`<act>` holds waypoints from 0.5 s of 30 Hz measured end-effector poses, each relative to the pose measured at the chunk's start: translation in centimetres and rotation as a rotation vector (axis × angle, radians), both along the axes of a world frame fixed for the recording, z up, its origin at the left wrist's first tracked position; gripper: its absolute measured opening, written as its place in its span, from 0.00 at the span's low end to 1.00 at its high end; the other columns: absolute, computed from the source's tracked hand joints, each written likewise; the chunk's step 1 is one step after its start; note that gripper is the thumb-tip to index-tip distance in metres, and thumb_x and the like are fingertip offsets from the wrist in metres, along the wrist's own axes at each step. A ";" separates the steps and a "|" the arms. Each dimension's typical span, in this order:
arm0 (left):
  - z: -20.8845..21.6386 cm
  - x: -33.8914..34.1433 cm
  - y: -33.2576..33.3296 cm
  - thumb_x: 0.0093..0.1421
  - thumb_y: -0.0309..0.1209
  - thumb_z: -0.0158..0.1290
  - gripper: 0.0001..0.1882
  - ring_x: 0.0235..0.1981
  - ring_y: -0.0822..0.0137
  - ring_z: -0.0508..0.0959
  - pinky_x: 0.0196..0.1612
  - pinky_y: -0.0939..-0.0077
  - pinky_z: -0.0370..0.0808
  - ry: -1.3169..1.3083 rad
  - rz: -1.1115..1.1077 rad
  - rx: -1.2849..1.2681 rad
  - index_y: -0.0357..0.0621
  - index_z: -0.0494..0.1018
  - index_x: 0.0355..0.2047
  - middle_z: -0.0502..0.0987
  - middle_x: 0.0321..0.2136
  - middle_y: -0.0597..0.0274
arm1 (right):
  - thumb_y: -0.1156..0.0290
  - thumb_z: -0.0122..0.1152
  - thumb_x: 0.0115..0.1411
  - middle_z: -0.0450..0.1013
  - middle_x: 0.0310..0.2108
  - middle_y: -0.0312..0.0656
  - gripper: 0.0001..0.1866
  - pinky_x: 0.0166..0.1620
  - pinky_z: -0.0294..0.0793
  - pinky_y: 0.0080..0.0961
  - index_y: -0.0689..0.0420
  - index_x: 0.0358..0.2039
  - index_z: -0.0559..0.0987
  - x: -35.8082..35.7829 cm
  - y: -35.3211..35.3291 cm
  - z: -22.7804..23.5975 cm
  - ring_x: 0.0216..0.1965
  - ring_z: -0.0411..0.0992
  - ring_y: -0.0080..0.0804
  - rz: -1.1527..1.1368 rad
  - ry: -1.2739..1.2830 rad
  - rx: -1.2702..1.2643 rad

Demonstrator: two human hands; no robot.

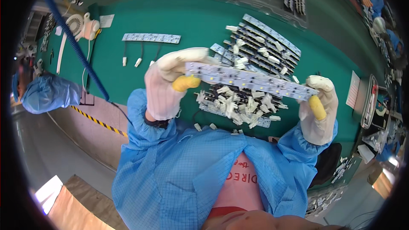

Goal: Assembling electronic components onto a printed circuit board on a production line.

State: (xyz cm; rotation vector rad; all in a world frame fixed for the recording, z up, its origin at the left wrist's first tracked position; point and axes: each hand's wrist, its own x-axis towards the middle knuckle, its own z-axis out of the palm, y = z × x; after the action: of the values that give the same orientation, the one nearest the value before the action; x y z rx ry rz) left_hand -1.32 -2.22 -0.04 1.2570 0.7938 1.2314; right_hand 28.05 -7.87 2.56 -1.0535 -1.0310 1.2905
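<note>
Between my two hands I hold a long, narrow LED circuit board point(251, 81), its face with small yellow LEDs turned up toward me. My left hand point(170, 76), in a white glove with a yellow thumb cover, grips its left end. The right end is pinched by my right hand point(319, 106), gloved the same way. Beneath the board lies a pile of LED boards with white plug connectors point(232, 106), partly hidden by it. Just beyond is a stack of similar boards point(272, 34), standing on edge with connectors on top.
One LED board point(151, 38) with wired connectors lies alone on the green mat point(110, 21) at left. A clear tray point(272, 8) of boards stands at the far side. A blue coiled cable point(74, 42) hangs near a small fan point(76, 25). Another person's blue sleeve point(49, 93) shows at left.
</note>
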 end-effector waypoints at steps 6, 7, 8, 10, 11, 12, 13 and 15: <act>0.0 -0.4 0.6 0.55 0.36 0.59 0.26 0.39 0.64 0.79 0.45 0.74 0.75 -0.017 0.044 -0.031 0.29 0.68 0.47 0.77 0.39 0.45 | 0.61 0.65 0.55 0.69 0.32 0.39 0.27 0.27 0.67 0.11 0.66 0.47 0.69 0.0 0.4 0.9 0.26 0.69 0.17 0.069 -0.015 -0.064; -0.1 -0.6 0.9 0.55 0.37 0.59 0.26 0.39 0.65 0.79 0.45 0.74 0.75 0.035 0.040 0.011 0.28 0.69 0.47 0.78 0.40 0.46 | 0.60 0.65 0.55 0.69 0.33 0.39 0.27 0.27 0.67 0.11 0.66 0.47 0.69 -0.2 0.5 1.0 0.26 0.69 0.17 0.068 0.027 -0.058; 0.0 -0.8 0.9 0.55 0.37 0.59 0.26 0.39 0.65 0.79 0.45 0.74 0.75 0.037 0.039 0.010 0.28 0.69 0.47 0.78 0.40 0.46 | 0.59 0.65 0.55 0.69 0.34 0.39 0.27 0.28 0.67 0.11 0.66 0.47 0.69 -0.4 0.5 1.0 0.27 0.69 0.17 0.068 0.070 -0.051; 0.1 -0.9 1.0 0.55 0.37 0.60 0.25 0.40 0.64 0.79 0.46 0.73 0.75 0.075 0.035 -0.032 0.30 0.69 0.47 0.78 0.40 0.47 | 0.57 0.65 0.55 0.69 0.37 0.40 0.29 0.29 0.68 0.11 0.66 0.48 0.69 -0.1 0.3 0.7 0.28 0.69 0.17 0.069 0.063 -0.083; 0.1 -0.8 1.0 0.55 0.37 0.60 0.25 0.40 0.64 0.79 0.46 0.73 0.75 0.075 0.033 -0.031 0.30 0.69 0.47 0.78 0.40 0.47 | 0.57 0.65 0.55 0.70 0.37 0.40 0.29 0.28 0.67 0.11 0.66 0.47 0.69 -0.3 0.3 0.6 0.27 0.69 0.18 0.049 0.052 -0.065; -0.1 -0.6 0.9 0.54 0.36 0.59 0.25 0.41 0.62 0.79 0.46 0.72 0.75 0.074 0.059 0.011 0.31 0.69 0.47 0.78 0.40 0.46 | 0.57 0.65 0.55 0.70 0.37 0.41 0.28 0.27 0.67 0.10 0.66 0.47 0.69 -0.5 0.3 0.6 0.25 0.69 0.18 0.028 0.039 -0.047; -0.3 -0.5 0.9 0.54 0.36 0.59 0.24 0.41 0.61 0.79 0.46 0.70 0.75 0.070 0.086 0.053 0.31 0.70 0.47 0.78 0.40 0.46 | 0.57 0.65 0.55 0.70 0.37 0.41 0.28 0.27 0.67 0.10 0.66 0.47 0.69 -0.6 0.2 0.6 0.25 0.69 0.18 0.024 0.037 -0.047; -1.0 -0.7 0.9 0.54 0.36 0.59 0.24 0.42 0.60 0.78 0.46 0.69 0.75 0.076 0.108 0.134 0.32 0.70 0.47 0.78 0.40 0.46 | 0.60 0.65 0.55 0.71 0.34 0.41 0.26 0.24 0.65 0.11 0.65 0.46 0.70 -0.9 0.2 0.9 0.21 0.68 0.18 0.015 -0.034 0.055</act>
State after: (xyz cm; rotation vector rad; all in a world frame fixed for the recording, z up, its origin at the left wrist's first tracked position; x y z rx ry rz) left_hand -1.97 -1.30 -1.05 1.3915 0.8543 1.3485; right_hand 27.13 -7.70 3.45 -1.0302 -1.0960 1.2538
